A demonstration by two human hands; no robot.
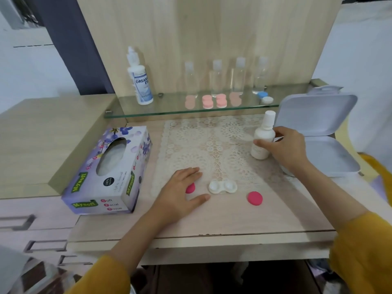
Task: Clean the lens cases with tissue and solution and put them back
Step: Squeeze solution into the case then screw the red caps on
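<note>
Head view. Pale wood desk [212, 221] with a lace mat [212, 143] laid over its middle. A glass shelf [169, 111] runs along the back panel.

Right edge of desk: white hinged box [318, 132], lid standing open. Left of the mat: tissue box [110, 172], purple floral print, lying at an angle, with tissue visible through the oval slot.

On the shelf, left end: solution bottle [140, 79], white, blue label, upright. To its right, four clear bottles [238, 75] in a row, all capped.

Left hand [182, 192]: flat on the desk at the mat's near left corner, fingers straight and spread, thumb out toward the lens case, gripping nothing. Right hand [286, 147]: fingers and thumb wrapped round a small white bottle [263, 136], capped and tilted slightly, over the mat's right side just beside the hinged box. Mustard sleeves on both arms.

White lens case [222, 187]: sits on the mat's near edge between the hands, both wells uncapped and facing up. First pink cap [191, 188] lies partly under the left hand's fingers. Second pink cap [255, 198] lies on bare desk just right of the case, apart from it.

Front of shelf: row of pink lens cases [207, 101], with a blue-and-white case [264, 97] at the right end.
</note>
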